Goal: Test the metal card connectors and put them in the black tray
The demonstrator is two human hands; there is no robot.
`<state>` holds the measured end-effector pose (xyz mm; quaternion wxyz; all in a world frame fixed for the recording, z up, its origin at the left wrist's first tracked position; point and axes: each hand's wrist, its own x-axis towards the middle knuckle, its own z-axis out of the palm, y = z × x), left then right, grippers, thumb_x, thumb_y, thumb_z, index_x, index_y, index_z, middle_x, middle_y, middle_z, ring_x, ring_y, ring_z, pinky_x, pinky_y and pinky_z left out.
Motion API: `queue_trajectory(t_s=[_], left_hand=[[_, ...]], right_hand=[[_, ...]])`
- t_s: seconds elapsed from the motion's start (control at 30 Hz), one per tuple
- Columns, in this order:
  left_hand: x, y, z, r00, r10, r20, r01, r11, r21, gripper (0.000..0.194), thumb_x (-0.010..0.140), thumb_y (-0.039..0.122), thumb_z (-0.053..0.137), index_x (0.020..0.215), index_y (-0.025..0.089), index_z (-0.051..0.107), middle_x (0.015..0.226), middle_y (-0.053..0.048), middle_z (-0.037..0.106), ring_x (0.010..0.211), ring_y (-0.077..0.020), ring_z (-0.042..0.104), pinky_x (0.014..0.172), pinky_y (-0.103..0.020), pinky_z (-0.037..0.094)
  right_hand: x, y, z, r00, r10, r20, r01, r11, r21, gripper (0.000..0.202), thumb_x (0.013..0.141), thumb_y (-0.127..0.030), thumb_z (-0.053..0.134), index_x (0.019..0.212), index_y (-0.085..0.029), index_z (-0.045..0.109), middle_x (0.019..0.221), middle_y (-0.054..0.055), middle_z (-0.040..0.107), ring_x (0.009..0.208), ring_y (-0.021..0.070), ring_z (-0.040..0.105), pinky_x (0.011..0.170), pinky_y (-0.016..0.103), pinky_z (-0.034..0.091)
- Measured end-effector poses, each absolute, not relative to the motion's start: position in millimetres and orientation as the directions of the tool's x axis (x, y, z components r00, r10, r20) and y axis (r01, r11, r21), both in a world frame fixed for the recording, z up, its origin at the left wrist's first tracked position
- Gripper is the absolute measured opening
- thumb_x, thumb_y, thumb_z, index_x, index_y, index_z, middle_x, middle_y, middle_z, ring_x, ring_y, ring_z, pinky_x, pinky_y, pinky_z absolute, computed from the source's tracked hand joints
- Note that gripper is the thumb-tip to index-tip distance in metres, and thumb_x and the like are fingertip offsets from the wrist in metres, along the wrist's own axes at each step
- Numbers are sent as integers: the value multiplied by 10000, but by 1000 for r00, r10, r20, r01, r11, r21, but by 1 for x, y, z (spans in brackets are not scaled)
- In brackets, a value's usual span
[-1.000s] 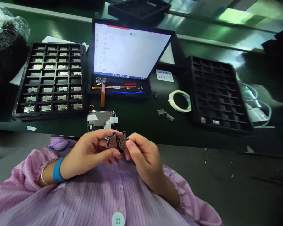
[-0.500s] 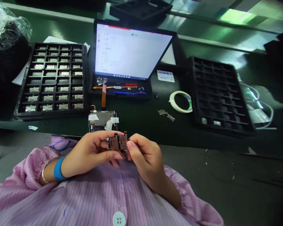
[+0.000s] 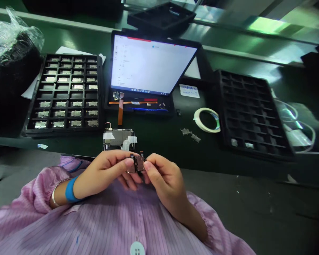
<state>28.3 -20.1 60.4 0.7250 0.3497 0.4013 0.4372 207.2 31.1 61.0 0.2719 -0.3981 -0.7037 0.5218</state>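
Two small brown camera-like modules, joined side by side (image 3: pixel 140 163), are held between my hands over my lap at the table's front edge. My left hand (image 3: pixel 106 170) grips them from the left, its thumb lying on the face of the left module. On the right edge, my right hand (image 3: pixel 166 177) pinches them between thumb and fingers. Just beyond my fingers lies a circuit board (image 3: pixel 118 136) with white tape pieces, and an orange flat cable (image 3: pixel 120 112) runs up from it.
A black tray of metal parts (image 3: pixel 61 131) stands left. Behind is a laptop (image 3: pixel 154 63). A tape roll (image 3: pixel 206 120), loose metal pieces (image 3: pixel 190 135) and another black tray (image 3: pixel 252 113) with two parts lie right. Plastic-wrapped black item (image 3: pixel 18 53) sits far left.
My left thumb has moved up from below the modules onto the left one's face. The whole view has shifted slightly, so everything appears a little lower and further right.
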Motion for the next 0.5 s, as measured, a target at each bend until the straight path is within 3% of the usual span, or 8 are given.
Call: queue_trajectory(t_s=[0.13, 0.3, 0.4, 0.5], left_hand=[[31, -16, 55, 200, 949, -245, -237, 289, 927, 361, 963, 450, 525, 888, 129, 673, 794, -72, 716, 697, -152, 694, 610, -225, 544], [13, -13, 59, 56, 998, -10, 22, 9, 1000, 317, 997, 363, 471, 1023, 154, 708, 905, -70, 724, 863, -182, 680, 788, -289, 532], [-23, -14, 74, -172, 968, 185, 285, -131, 950, 259, 981, 323, 511, 1099, 227, 720, 1097, -66, 703, 1053, -206, 626, 932, -338, 478], [-76, 1, 90, -412, 844, 343, 557, -64, 828, 228, 949, 328, 565, 1067, 236, 737, 996, -65, 691, 898, -194, 604, 828, -340, 483]], right_hand=[[204, 36, 56, -521, 851, 62, 320, 262, -910, 226, 923, -267, 523, 708, -212, 562, 580, -22, 548, 479, 116, 489, 440, 237, 383], [186, 54, 56, -527, 816, 236, 269, 424, -865, 60, 885, -231, 628, 825, -235, 622, 777, 19, 675, 627, 156, 623, 542, 261, 495], [162, 75, 68, -493, 809, 319, 227, 474, -851, 51, 870, -225, 658, 842, -241, 618, 879, 37, 687, 742, 181, 647, 636, 296, 523], [123, 109, 79, -534, 775, 337, 258, 529, -808, 48, 860, -219, 674, 841, -234, 632, 815, 19, 682, 692, 169, 624, 633, 306, 500]])
